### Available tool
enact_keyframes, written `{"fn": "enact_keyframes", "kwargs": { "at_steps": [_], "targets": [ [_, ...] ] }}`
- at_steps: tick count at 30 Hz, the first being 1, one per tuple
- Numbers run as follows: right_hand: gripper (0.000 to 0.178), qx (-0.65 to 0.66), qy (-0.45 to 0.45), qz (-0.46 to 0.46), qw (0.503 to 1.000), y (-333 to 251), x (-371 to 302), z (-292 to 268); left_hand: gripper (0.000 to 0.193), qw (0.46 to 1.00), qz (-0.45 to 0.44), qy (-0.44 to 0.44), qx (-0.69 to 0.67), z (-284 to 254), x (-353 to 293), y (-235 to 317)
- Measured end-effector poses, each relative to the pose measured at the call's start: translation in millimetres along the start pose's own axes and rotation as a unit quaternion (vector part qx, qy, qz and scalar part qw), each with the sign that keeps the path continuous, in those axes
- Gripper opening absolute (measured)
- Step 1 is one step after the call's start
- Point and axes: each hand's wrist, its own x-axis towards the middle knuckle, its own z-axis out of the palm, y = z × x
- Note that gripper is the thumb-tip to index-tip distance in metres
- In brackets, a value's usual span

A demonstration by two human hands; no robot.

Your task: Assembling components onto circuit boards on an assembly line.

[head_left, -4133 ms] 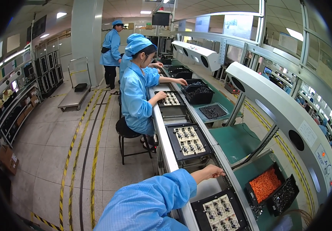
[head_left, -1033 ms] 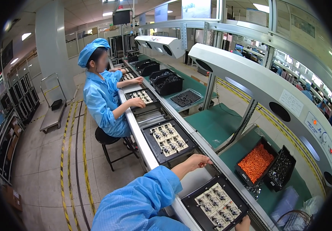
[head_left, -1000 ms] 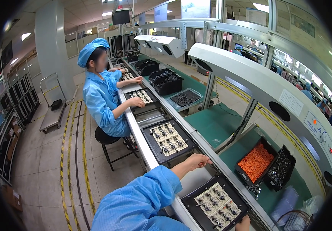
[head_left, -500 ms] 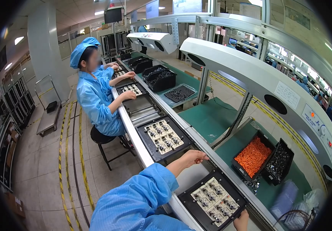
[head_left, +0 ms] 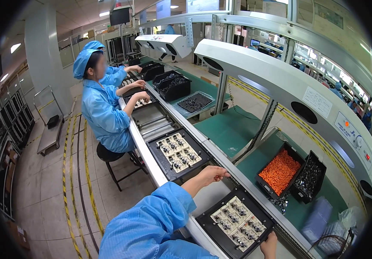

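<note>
My left hand [head_left: 211, 175] hovers over the conveyor line between two black trays, thumb and fingertips pinched together. Whatever is in the pinch is too small to make out. Just below it lies the near black tray [head_left: 206, 219], which carries cream-coloured blocks [head_left: 238, 222] fitted with small dark parts and a few orange ones. At this tray's right edge, my right hand [head_left: 269, 246] is closed on the rim, partly hidden by it. Farther up the line sits a similar black tray [head_left: 160, 160] with its own cream blocks [head_left: 179, 152].
Across the line, a black bin of orange pieces [head_left: 279, 172] stands beside a bin of dark shiny parts [head_left: 309, 178] on a green bench [head_left: 248, 162]. A long white lamp housing [head_left: 272, 82] overhangs them. Co-workers in blue [head_left: 104, 112] reach over trays at the upper left.
The view has shifted slightly. My left hand stays pinched over the line and my right hand stays at the tray's edge. The nearer co-worker's hand has lifted from a tray.
</note>
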Motion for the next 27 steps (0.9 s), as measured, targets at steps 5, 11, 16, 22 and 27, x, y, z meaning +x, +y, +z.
{"fn": "enact_keyframes", "kwargs": {
  "at_steps": [5,11,16,22,27],
  "targets": [
    [0.025,0.011,0.003,-0.014,1.0,-3.7,0.6,-1.2,0.018,1.0,-0.002,0.009,0.001,3.0,-2.0,1.7],
    [0.024,0.026,0.009,-0.006,1.0,-4.3,0.2,-0.7,0.019,1.0,-0.006,0.005,0.022,3.2,-3.9,3.9],
    [0.023,0.011,0.014,0.0,1.0,-6.1,-0.1,-0.8,0.018,1.0,-0.003,0.001,0.031,3.9,-4.6,4.2],
    [0.022,-0.006,0.006,0.008,1.0,-8.1,-0.4,-3.0,0.019,0.999,-0.001,0.001,0.036,5.0,-3.9,4.2],
    [0.022,-0.004,0.005,0.014,1.0,-7.1,0.3,-3.6,0.018,1.0,-0.003,-0.006,0.027,3.2,-0.5,1.6]
  ]
}}
